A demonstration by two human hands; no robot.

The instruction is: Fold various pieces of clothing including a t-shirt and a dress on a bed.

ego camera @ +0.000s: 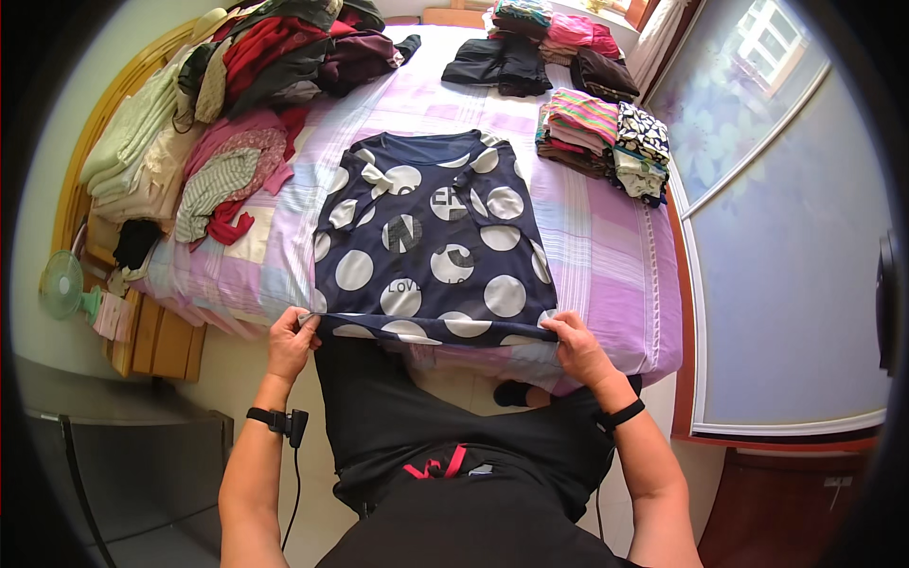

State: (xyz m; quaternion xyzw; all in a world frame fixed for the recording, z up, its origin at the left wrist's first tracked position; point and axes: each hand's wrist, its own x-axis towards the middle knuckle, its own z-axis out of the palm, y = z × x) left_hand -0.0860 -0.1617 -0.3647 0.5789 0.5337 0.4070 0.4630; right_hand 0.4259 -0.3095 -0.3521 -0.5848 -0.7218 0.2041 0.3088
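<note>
A navy shirt with large white dots and printed lettering [440, 234] lies spread on the bed [603, 284], its neckline at the far end and its short sleeves lying inward over the front. My left hand [291, 344] pinches the left corner of the hem between thumb and fingers. At the right corner of the hem, my right hand [579, 344] grips the fabric in the same way. Between both hands the hem edge is stretched fairly straight along the near side of the bed, with a narrow band of it turned up.
Heaped clothes [284, 57] and a pink and striped pile [234, 170] cover the bed's left side. Folded stacks [579, 128] and folded black garments [497, 64] lie at the right. A small green fan [64, 284] stands left; a sliding-door wardrobe [788, 284] is at right.
</note>
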